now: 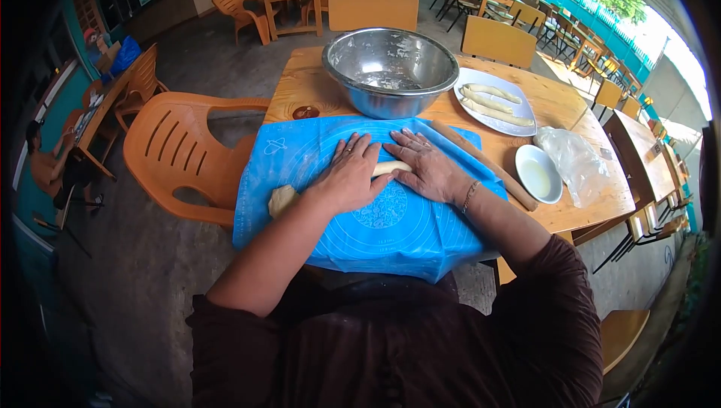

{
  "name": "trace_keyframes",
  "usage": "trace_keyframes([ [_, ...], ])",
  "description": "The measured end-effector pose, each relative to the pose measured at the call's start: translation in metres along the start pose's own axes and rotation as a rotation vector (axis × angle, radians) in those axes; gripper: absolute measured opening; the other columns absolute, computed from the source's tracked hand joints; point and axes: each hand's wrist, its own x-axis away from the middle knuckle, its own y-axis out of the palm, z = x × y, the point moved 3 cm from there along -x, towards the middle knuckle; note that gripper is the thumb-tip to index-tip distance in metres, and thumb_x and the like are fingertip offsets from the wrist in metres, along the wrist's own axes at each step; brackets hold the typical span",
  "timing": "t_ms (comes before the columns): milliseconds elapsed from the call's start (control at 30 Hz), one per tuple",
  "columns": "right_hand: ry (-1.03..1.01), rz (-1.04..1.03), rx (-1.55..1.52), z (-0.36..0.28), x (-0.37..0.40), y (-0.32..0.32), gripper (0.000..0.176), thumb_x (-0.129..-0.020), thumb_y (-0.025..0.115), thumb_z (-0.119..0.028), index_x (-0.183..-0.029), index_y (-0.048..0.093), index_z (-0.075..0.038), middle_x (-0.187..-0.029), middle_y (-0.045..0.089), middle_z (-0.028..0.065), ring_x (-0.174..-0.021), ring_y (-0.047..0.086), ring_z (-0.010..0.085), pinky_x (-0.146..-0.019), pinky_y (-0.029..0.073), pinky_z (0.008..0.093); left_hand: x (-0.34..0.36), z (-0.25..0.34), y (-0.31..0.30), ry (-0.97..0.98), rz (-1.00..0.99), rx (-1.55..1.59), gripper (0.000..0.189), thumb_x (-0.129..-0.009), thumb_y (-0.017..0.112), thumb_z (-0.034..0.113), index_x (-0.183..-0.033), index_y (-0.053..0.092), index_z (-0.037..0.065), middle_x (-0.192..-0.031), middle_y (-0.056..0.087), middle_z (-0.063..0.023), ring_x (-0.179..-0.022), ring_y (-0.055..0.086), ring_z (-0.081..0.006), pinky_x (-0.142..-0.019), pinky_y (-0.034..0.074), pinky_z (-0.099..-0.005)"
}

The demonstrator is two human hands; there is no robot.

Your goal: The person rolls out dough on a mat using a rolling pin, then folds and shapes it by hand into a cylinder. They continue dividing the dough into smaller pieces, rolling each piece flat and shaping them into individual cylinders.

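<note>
A short rope of pale dough (384, 168) lies on the blue pastry mat (300, 154), partly hidden under my hands. My left hand (351, 171) rests flat over its left end, fingers stretched out and pointing away from me. Over the right end lies my right hand (428, 167), also flat with fingers extended, its thumb close to my left thumb. A lump of dough (282, 200) sits near the mat's left edge, beside my left forearm. The wooden rolling pin (484, 161) lies slanted along the mat's right side, just beyond my right hand.
Behind the mat stands a large metal bowl (390, 70). To its right, a white plate (518, 124) holds several dough ropes. A small bowl of liquid (538, 175) and a plastic bag (574, 164) are at the right. An orange chair (180, 152) stands left of the table.
</note>
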Motion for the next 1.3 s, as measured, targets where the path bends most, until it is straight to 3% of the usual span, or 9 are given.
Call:
trace_keyframes([
  [267,0.079,0.041,0.019,0.007,-0.013,0.001,0.053,-0.093,0.057,-0.036,-0.135,0.055,-0.003,-0.145,0.045,0.026,-0.136,0.04,0.043,-0.116,0.029,0.0469,-0.01,-0.011,-0.007,-0.032,-0.092,-0.086,0.061,-0.098,0.054,0.04,-0.141,0.043,-0.003,-0.151,0.033,-0.0274,-0.143,0.027,-0.0435,-0.118,0.023,-0.0496],
  [400,0.079,0.048,-0.018,-0.026,0.018,-0.014,0.041,-0.091,0.062,-0.026,-0.124,0.06,-0.002,-0.135,0.054,0.0239,-0.129,0.049,0.0404,-0.111,0.037,0.0469,0.02,0.004,-0.006,0.034,-0.053,-0.082,0.051,-0.096,0.059,0.028,-0.136,0.049,-0.003,-0.147,0.039,-0.0275,-0.14,0.033,-0.0438,-0.116,0.028,-0.051],
  [700,0.079,0.131,0.067,-0.047,0.042,-0.013,0.046,-0.093,0.062,-0.025,-0.131,0.054,-0.001,-0.138,0.053,0.021,-0.131,0.048,0.0371,-0.112,0.036,0.0471,0.054,0.02,-0.009,0.076,0.122,-0.044,0.067,-0.094,0.06,0.026,-0.144,0.032,-0.01,-0.152,0.027,-0.0315,-0.143,0.024,-0.0469,-0.118,0.021,-0.0535],
  [800,0.062,0.178,0.0,-0.049,0.04,-0.022,0.041,-0.088,0.069,-0.023,-0.121,0.06,0.0,-0.128,0.059,0.0199,-0.122,0.055,0.0384,-0.105,0.042,0.0455,0.061,0.02,-0.01,0.093,0.237,-0.074,0.071,-0.094,0.062,0.03,-0.145,0.031,-0.008,-0.154,0.023,-0.0313,-0.144,0.021,-0.0477,-0.118,0.02,-0.0542],
  [867,0.117,0.067,-0.12,-0.054,0.037,-0.03,0.032,-0.082,0.072,-0.019,-0.108,0.064,-0.002,-0.107,0.062,0.0177,-0.107,0.059,0.0381,-0.093,0.049,0.045,0.067,0.017,-0.002,0.066,0.083,0.032,0.072,-0.093,0.062,0.032,-0.144,0.031,-0.008,-0.153,0.024,-0.0318,-0.144,0.022,-0.0477,-0.118,0.021,-0.0541],
  [900,0.113,0.064,-0.123,-0.054,0.037,-0.029,0.032,-0.082,0.072,-0.019,-0.108,0.064,-0.002,-0.107,0.062,0.0177,-0.107,0.059,0.0381,-0.093,0.049,0.045,0.068,0.015,-0.005,0.084,0.073,0.024,0.071,-0.094,0.062,0.033,-0.144,0.032,-0.008,-0.151,0.029,-0.0317,-0.142,0.026,-0.048,-0.117,0.022,-0.0528],
  [967,0.081,0.161,-0.106,-0.055,0.041,-0.031,0.027,-0.078,0.073,-0.014,-0.101,0.064,-0.003,-0.094,0.059,0.0143,-0.095,0.059,0.0352,-0.084,0.05,0.0443,0.066,0.01,-0.004,0.09,0.073,0.036,0.072,-0.093,0.062,0.032,-0.144,0.031,-0.009,-0.149,0.031,-0.0324,-0.141,0.028,-0.0482,-0.117,0.024,-0.0524],
  [1100,0.184,0.079,-0.215,-0.048,0.043,-0.033,0.026,-0.078,0.073,-0.014,-0.101,0.064,-0.004,-0.096,0.06,0.0138,-0.094,0.06,0.0347,-0.085,0.05,0.0437,0.068,0.009,-0.007,0.006,0.154,0.197,0.078,-0.092,0.065,0.032,-0.145,0.027,-0.011,-0.144,0.035,-0.0351,-0.137,0.033,-0.0493,-0.114,0.03,-0.0521],
  [1300,0.013,0.038,-0.026,-0.05,0.04,-0.047,0.031,-0.083,0.072,-0.015,-0.111,0.066,-0.002,-0.103,0.064,0.0167,-0.096,0.061,0.0383,-0.086,0.05,0.0438,0.069,0.009,-0.008,0.012,0.169,0.174,0.089,-0.089,0.069,0.03,-0.147,0.015,-0.012,-0.145,0.029,-0.0399,-0.138,0.03,-0.0518,-0.115,0.029,-0.0518],
])
